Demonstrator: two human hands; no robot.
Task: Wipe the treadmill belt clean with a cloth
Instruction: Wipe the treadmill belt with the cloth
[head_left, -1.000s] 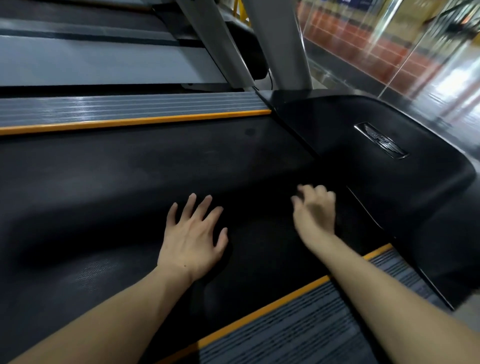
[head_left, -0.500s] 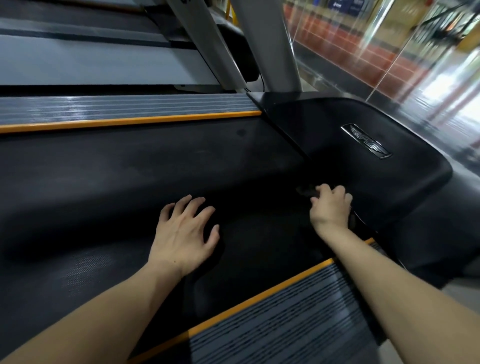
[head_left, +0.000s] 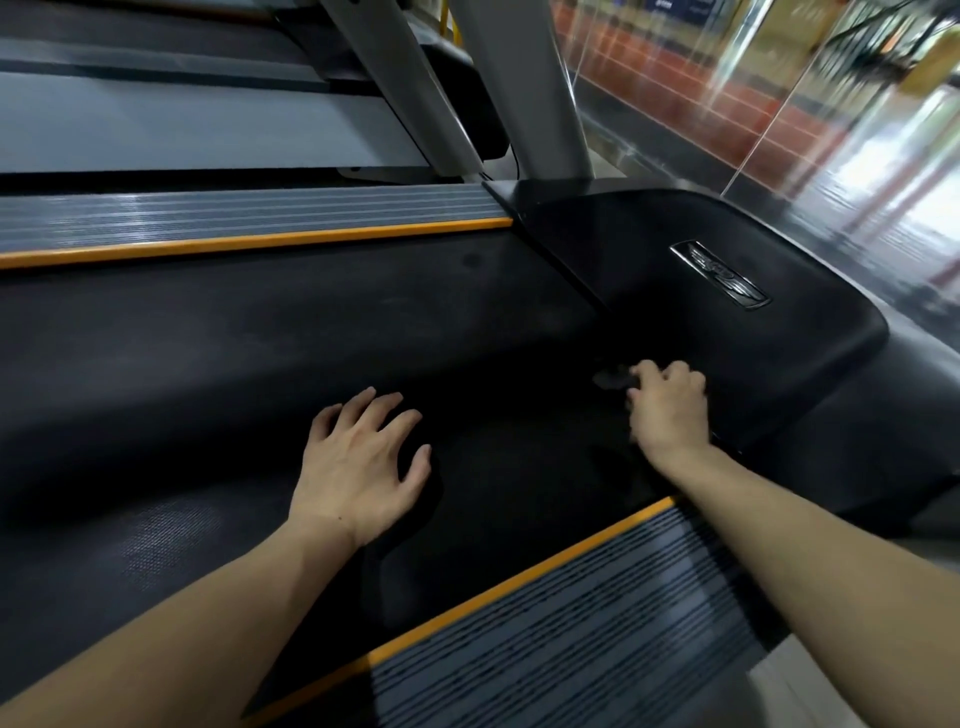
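The black treadmill belt (head_left: 260, 364) runs across the middle of the view. My left hand (head_left: 358, 467) lies flat on it, palm down, fingers apart, holding nothing. My right hand (head_left: 670, 410) is at the belt's front end, right beside the black motor cover (head_left: 675, 322), with its fingers curled. A small dark cloth (head_left: 610, 378) pokes out at its fingertips and presses on the belt. The cloth is nearly the same colour as the belt, so most of its outline is lost.
Grey ribbed side rails with orange edging flank the belt, the near rail (head_left: 571, 623) under my right forearm and the far rail (head_left: 234, 218) beyond. Grey uprights (head_left: 519, 93) rise behind the cover. Another treadmill (head_left: 182, 130) stands farther back. A glass wall (head_left: 779, 104) is at right.
My right hand has slid rightward along the belt to the motor cover's edge, fingers curling in. My left hand stays flat on the belt, shifted only slightly.
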